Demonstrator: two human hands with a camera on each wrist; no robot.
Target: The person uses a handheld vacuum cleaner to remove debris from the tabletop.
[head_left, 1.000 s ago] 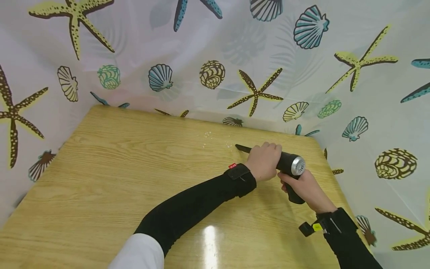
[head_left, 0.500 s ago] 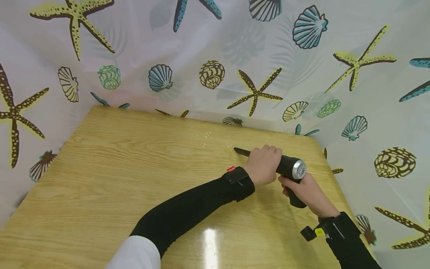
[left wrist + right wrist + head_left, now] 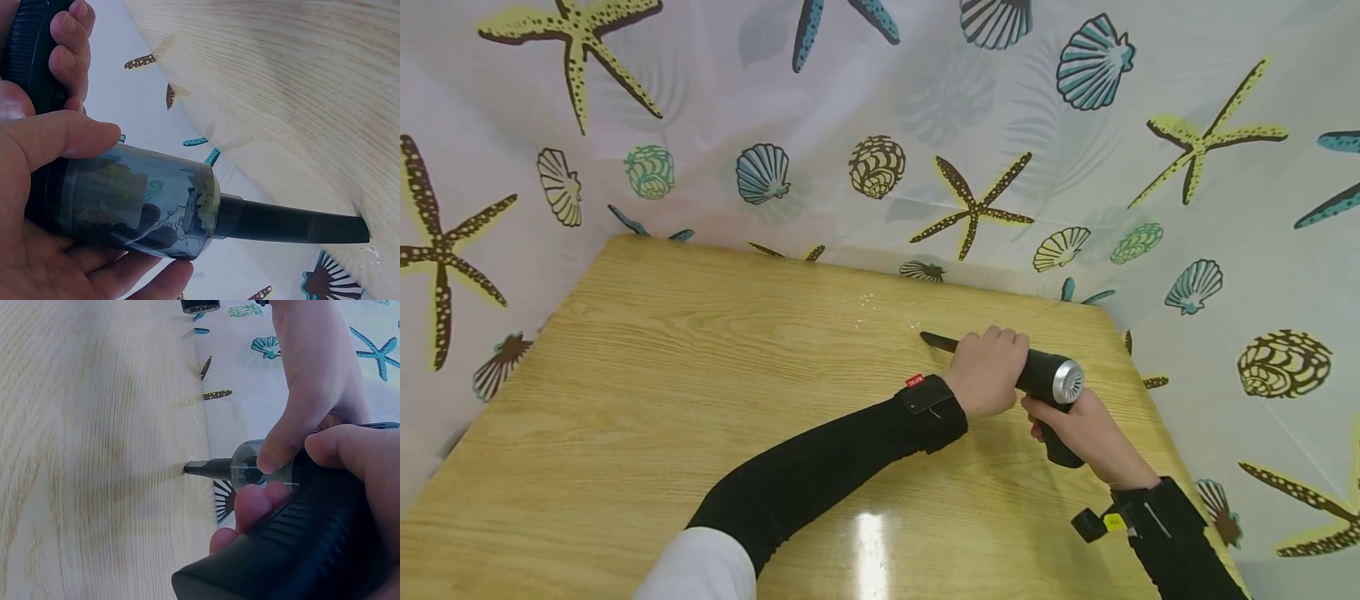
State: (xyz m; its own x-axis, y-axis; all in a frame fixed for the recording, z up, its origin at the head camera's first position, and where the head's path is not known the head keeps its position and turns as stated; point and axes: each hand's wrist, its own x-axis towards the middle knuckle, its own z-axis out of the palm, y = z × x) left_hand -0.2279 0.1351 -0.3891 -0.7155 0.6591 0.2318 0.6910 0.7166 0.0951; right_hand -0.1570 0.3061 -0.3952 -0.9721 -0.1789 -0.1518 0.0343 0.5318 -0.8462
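A black handheld vacuum cleaner [image 3: 1043, 372] with a silver vented end cap is held in both hands at the right of the table. My left hand [image 3: 988, 371] curls round its see-through dust cup [image 3: 181, 187], thumb along the top. Lower down, my right hand [image 3: 1093, 437] grips the ribbed black handle [image 3: 281, 550]. The flat crevice nozzle [image 3: 938, 341] points left, its tip close at the wood. Just past the tip lie small white bits [image 3: 913, 323], and more white crumbs [image 3: 867, 302] are scattered farther back.
The wooden table [image 3: 715, 375] runs up to a white curtain [image 3: 820, 108] printed with shells and starfish behind it and at both sides. A black strap [image 3: 936, 408] sits on the left wrist and a small camera [image 3: 1088, 525] on the right.
Over the last second the vacuum and both hands have shifted slightly toward me, with the nozzle tip a little left and nearer. The view has also moved slightly. Both grips stay the same.
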